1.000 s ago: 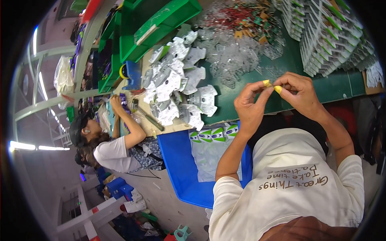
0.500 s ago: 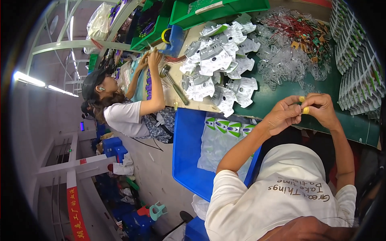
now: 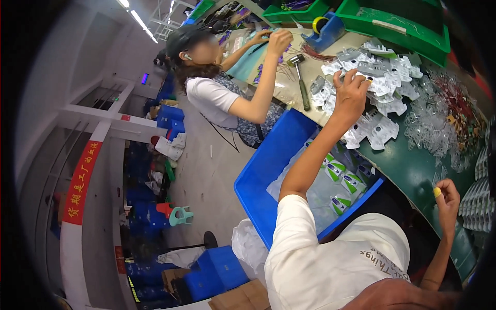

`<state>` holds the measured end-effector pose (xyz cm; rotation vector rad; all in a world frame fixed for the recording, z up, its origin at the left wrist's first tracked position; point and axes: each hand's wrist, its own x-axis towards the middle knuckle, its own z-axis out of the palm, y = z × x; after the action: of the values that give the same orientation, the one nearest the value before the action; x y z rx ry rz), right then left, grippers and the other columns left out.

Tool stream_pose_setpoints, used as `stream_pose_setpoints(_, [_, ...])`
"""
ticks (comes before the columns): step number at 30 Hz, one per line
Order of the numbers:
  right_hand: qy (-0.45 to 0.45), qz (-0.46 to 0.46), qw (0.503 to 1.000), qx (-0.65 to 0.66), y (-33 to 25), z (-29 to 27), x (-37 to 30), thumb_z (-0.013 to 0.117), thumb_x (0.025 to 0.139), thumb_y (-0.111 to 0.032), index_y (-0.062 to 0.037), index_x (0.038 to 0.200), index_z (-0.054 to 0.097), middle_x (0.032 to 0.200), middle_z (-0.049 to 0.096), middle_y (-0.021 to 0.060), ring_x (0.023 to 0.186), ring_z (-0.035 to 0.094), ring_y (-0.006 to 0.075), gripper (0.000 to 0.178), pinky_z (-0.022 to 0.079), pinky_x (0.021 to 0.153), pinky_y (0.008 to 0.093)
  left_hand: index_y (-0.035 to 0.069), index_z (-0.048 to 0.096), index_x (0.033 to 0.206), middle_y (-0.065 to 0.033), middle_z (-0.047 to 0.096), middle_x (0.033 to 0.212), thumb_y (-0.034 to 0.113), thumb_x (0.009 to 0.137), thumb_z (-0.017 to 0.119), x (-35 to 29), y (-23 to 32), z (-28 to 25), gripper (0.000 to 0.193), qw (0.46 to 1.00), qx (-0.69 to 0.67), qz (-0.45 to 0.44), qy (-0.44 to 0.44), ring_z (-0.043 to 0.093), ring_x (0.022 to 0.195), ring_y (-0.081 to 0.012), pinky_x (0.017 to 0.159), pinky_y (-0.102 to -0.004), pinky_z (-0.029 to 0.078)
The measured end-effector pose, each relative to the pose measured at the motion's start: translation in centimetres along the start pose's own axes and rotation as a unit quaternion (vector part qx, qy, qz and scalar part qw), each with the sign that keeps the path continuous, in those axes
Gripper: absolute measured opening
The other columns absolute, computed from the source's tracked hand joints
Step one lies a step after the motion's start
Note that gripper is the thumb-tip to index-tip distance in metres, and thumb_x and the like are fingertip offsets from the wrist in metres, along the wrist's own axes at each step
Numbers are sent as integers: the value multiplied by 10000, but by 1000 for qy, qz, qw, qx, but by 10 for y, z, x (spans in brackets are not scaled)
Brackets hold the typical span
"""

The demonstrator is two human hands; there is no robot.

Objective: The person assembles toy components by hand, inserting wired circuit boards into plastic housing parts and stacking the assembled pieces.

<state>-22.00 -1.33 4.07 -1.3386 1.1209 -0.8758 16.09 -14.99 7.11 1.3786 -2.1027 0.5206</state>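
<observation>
My left hand (image 3: 352, 95) is stretched over a pile of white plastic shells (image 3: 383, 132), its fingers apart and slightly bent at the pile's near-left side. Whether the fingertips touch a shell is hard to tell. My right hand (image 3: 447, 200) is at the green table's edge on the right, fingers curled toward the thumb, which wears a yellow finger cover (image 3: 437, 192). What it holds, if anything, cannot be made out. Close beyond it lies a small clear plastic piece (image 3: 440, 174).
Clear plastic parts (image 3: 429, 124) and red-wired pieces (image 3: 460, 101) are heaped at right, beside stacked shells (image 3: 478, 204). A blue bin (image 3: 253, 181) holds bagged white-and-green parts (image 3: 351, 182). A hammer (image 3: 301, 85) lies near a co-worker (image 3: 222, 95). Green trays (image 3: 395, 28) stand behind.
My hands were together at the table edge and have parted. The left went out to the shell pile; the right stayed near the edge. The view has turned toward the left.
</observation>
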Motion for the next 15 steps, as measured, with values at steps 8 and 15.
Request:
stream_pose_setpoints(8, [86,-64,991,-77,17,-11,-14,569,876,4,-19,910,563,848,491,-13,695,398,40,41,327,596,205,112,691,995,-12,651,948,55,718,703,-19,81,-32,283,995,-43,64,59,603,1092,-235,1065,-509,222])
stream_pose_setpoints(15, [93,-73,968,-222,-18,0,-21,613,862,-31,-11,958,593,840,574,81,678,550,213,100,427,597,318,123,694,988,-8,651,945,90,735,719,-112,189,-15,256,959,-230,149,-71,639,1004,-208,1036,-476,271])
